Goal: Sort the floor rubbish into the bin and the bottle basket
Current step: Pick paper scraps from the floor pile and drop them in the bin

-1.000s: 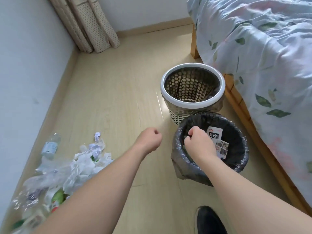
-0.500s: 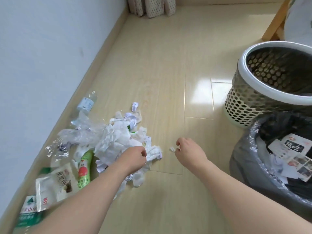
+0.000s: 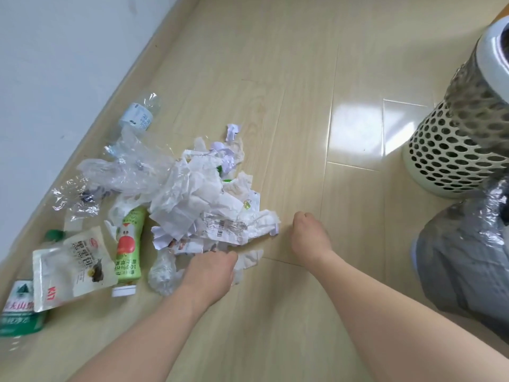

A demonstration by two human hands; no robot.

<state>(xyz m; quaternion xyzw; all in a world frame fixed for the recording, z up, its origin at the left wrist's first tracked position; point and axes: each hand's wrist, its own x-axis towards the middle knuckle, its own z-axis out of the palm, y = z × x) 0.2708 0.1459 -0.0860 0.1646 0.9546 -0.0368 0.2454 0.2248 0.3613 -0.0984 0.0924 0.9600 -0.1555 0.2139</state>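
Floor rubbish [image 3: 192, 199] heaped centre-left of frame: crumpled tissue, paper scraps, clear plastic film. Green juice bottle [image 3: 128, 244] and snack pouch [image 3: 70, 267] at lower left, clear water bottle [image 3: 139, 114] toward upper left by wall. Left hand [image 3: 210, 271] knuckles-up at heap's lower edge, fingers curled under, grasp hidden, cannot tell. Right hand [image 3: 308, 235] curled beside heap's right edge, contents unclear. Perforated bottle basket [image 3: 451, 150] at right edge, black-lined bin [image 3: 462, 260] just below it.
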